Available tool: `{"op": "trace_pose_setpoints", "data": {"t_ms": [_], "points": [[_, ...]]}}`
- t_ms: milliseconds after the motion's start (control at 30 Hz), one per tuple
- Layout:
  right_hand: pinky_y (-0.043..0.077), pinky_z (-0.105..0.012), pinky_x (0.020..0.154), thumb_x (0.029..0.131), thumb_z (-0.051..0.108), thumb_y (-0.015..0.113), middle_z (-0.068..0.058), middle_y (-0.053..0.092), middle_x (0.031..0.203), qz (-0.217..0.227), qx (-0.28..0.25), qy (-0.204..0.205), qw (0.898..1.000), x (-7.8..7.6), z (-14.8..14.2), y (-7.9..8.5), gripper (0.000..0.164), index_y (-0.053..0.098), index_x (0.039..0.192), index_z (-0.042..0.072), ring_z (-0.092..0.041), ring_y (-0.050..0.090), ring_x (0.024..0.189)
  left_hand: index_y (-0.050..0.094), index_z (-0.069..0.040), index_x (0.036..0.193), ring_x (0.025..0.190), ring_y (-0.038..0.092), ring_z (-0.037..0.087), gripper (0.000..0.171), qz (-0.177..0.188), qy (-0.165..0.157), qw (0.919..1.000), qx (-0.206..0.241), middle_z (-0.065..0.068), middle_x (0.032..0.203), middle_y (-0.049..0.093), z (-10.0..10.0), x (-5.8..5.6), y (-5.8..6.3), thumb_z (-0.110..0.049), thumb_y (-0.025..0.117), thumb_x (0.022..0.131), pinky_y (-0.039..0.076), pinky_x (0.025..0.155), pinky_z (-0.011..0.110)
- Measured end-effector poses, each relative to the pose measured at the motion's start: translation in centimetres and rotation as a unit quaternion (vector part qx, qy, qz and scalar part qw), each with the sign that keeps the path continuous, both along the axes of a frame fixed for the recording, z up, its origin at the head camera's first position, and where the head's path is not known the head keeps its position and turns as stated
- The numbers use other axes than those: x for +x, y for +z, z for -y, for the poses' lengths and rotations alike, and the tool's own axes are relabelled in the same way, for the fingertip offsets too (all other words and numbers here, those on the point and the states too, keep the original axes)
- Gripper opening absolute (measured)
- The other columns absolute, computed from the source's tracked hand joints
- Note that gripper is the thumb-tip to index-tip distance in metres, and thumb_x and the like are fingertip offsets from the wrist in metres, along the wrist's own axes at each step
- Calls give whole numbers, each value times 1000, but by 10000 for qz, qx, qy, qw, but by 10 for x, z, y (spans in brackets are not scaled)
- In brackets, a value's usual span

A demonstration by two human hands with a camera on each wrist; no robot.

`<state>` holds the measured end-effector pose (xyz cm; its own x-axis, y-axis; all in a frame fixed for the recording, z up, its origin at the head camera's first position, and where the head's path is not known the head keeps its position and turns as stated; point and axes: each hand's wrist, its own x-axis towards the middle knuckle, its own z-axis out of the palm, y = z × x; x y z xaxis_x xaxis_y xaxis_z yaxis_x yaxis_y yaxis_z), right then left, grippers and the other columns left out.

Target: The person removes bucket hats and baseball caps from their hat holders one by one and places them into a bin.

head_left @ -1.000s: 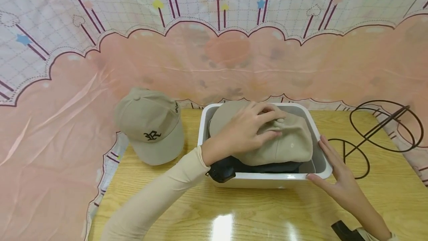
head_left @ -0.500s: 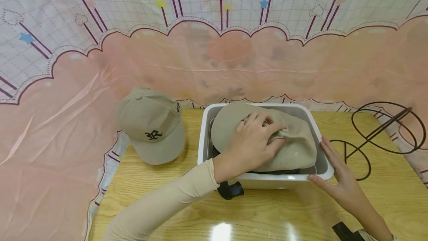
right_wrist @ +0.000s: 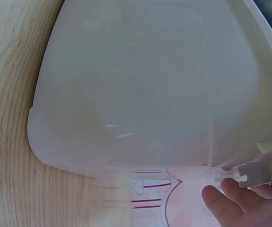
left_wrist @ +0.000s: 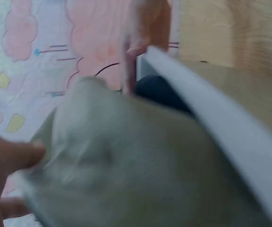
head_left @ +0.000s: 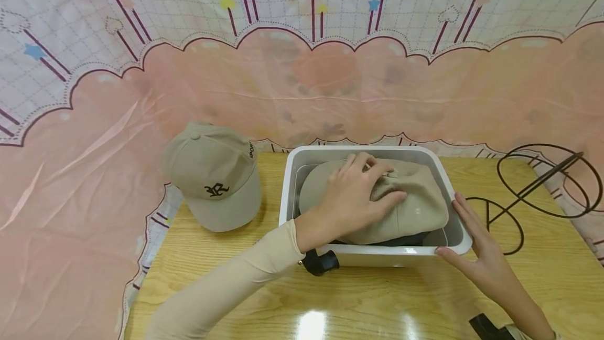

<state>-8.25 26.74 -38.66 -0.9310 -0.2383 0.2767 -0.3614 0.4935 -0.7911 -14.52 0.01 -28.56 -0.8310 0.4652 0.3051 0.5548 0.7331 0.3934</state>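
A beige cap (head_left: pixel 417 203) lies in a white plastic bin (head_left: pixel 377 250) on top of a dark item (head_left: pixel 408 240), mostly covered. My left hand (head_left: pixel 346 195) rests over the cap, thumb and fingers spread apart around a fold of its cloth. In the left wrist view, blurred, the thumb (left_wrist: pixel 25 153) touches the edge of the fabric. My right hand (head_left: pixel 483 253) steadies the bin at its near right corner, thumb on the front rim and straight fingers along the right side. The right wrist view shows the fingertips (right_wrist: pixel 216 198) by the bin's outer wall (right_wrist: pixel 140 85).
Left of the bin, a second beige cap (head_left: pixel 212 177) with black lettering stands on the wooden table (head_left: pixel 245 293). A thin black wire stand or coiled loop (head_left: pixel 519 193) lies to the right. Patterned cloth (head_left: pixel 330 88) hangs behind the table.
The cap has sunk lower into the bin under my left hand, whose thumb and fingers have spread from the bunched cloth. My right hand stays at the bin's corner.
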Motion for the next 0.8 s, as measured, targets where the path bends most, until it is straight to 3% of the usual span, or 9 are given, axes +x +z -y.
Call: {"op": "trace_pose_setpoints", "data": {"t_ms": [133, 367, 633, 800], "points": [[31, -2, 90, 77, -7, 71, -2, 8, 159, 10, 0, -26, 10000, 0, 0, 0, 94, 19, 152, 14, 1, 16, 138, 60, -30, 121, 104, 49, 8, 45, 145, -70, 9996, 246, -8, 115, 51, 14, -4, 12, -59, 55, 87, 46, 79, 31], [32, -2, 90, 76, -9, 71, -3, 8, 159, -7, -49, -20, 10000, -1, -1, 0, 94, 19, 152, 12, 0, 17, 138, 62, -24, 120, 118, 49, 14, 42, -67, -60, 9960, 891, -4, 126, 53, 44, -16, 29, -51, 60, 88, 47, 87, 37], [31, -3, 90, 77, -9, 71, -2, 6, 159, 88, -78, 51, 9999, -1, -2, 1, 95, 17, 152, 13, -1, 15, 139, 64, -14, 116, 101, 58, 19, 36, -822, -200, 9880, 1291, 3, 111, 61, 80, -30, 33, -28, 71, 84, 47, 81, 35], [32, -3, 90, 77, -10, 71, -2, 6, 159, 112, -63, 54, 9999, -1, -2, 1, 95, 17, 152, 13, -1, 15, 139, 62, -13, 118, 102, 58, 23, 36, -777, -51, 9888, 1272, 4, 112, 59, 103, -34, 34, -23, 69, 85, 46, 86, 38]]}}
